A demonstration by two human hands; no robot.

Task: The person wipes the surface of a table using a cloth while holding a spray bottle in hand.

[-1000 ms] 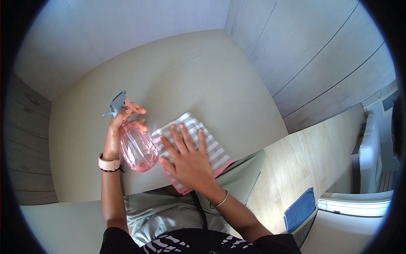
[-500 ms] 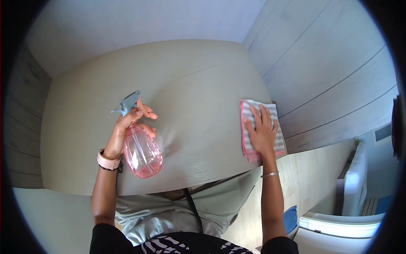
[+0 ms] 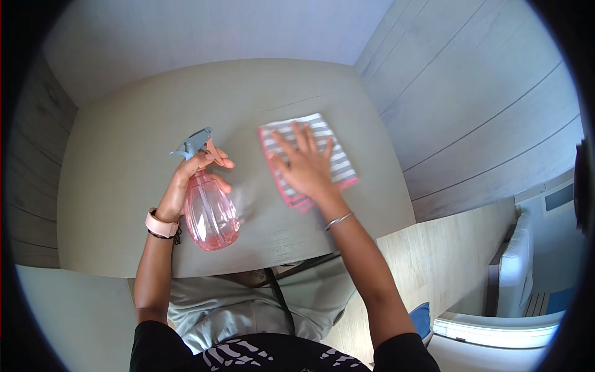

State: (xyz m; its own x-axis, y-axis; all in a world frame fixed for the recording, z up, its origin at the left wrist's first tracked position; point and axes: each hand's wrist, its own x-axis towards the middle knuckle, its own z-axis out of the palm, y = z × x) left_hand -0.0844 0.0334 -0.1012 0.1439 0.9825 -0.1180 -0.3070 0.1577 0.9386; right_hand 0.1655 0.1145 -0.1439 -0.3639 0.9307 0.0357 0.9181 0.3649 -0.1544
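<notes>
A clear pink spray bottle (image 3: 212,211) with a grey-blue head and pink trigger is in my left hand (image 3: 196,168). My fingers wrap round its neck by the trigger, and the bottle leans slightly over the tabletop. Some liquid shows low inside it. My right hand (image 3: 305,164) lies flat with fingers spread on a folded grey-and-white striped cloth (image 3: 338,152) with pink edging. The cloth rests on the tabletop (image 3: 149,111), right of the bottle. Part of it is hidden under my palm.
Wood-look panels stand at the right (image 3: 471,80) and left (image 3: 34,173) of the tabletop, with a pale wall (image 3: 217,31) behind. A thin dark line marks the surface beyond the cloth. My lap is at the front edge, and a wooden floor (image 3: 434,266) shows at lower right.
My right hand has slid the cloth leftward and slightly away from me, from the right edge toward the middle of the tabletop. The spray bottle in my left hand has barely shifted.
</notes>
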